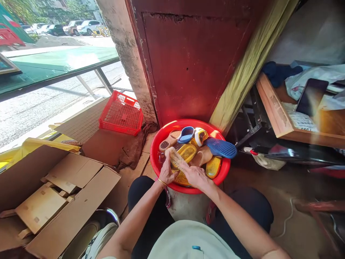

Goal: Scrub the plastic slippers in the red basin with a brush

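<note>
A red basin [226, 172] stands before my knees, filled with several slippers and some water. Both my hands are over its near left part. Between them is a pale, ridged, bristly-looking thing [176, 159], perhaps a scrub brush or a slipper sole; motion blurs it. My left hand [168, 172] closes around its left side, thumb up. Across its right end lies my right hand [198, 176], its fingers bent onto it. Around them are a yellow slipper [188, 153], a beige slipper [203, 156], a blue slipper [221, 146] and another yellow slipper [214, 166].
A red plastic crate [121, 113] is on the left by the wall. Nearer sits an open cardboard box [88, 187] with wooden pieces. A maroon door [188, 64] rises behind the basin. On the right, a wooden drawer [277, 108] holds a phone [312, 95].
</note>
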